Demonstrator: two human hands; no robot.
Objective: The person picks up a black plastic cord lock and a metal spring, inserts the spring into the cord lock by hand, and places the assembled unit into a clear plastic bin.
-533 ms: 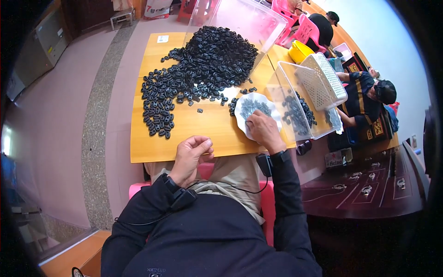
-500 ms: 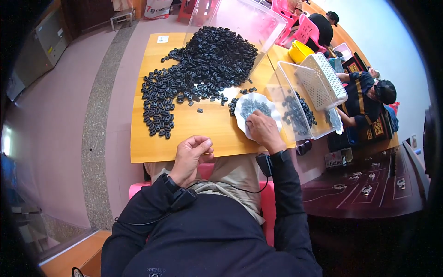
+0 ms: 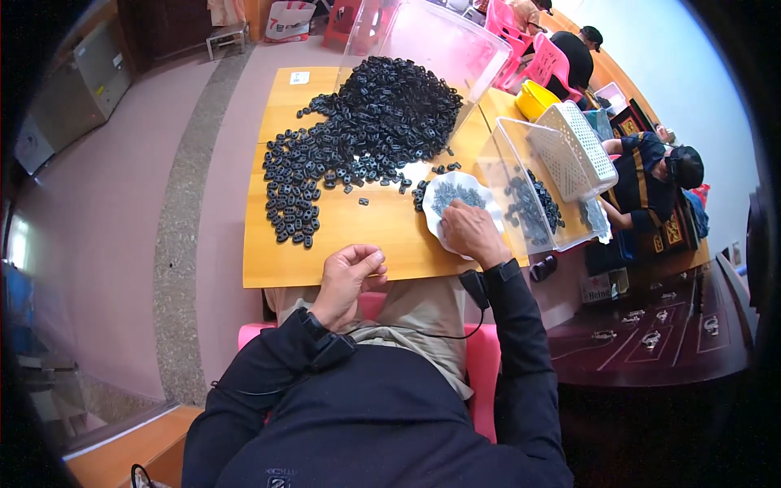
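Note:
My right hand reaches into a white wavy-rimmed dish, fingers bunched down at a heap of small grey pieces. Its fingertips are mostly hidden, so what they pinch does not show. Just over the table's front edge is my left hand, closed with thumb and forefinger together. Anything between those fingertips is too small to make out. Beyond both hands lies a big pile of small black oval parts with holes, which thins into a loose spread on the left.
The wooden table carries a clear plastic bin with more dark parts on the right, beside a white perforated basket. A large clear tub lies behind the pile. Another person sits at the right; a yellow basin stands farther back.
The whole view has shifted slightly, moving the table a little rightward in the picture. My right hand stays in the dish, and my left hand keeps its pinch near the table edge.

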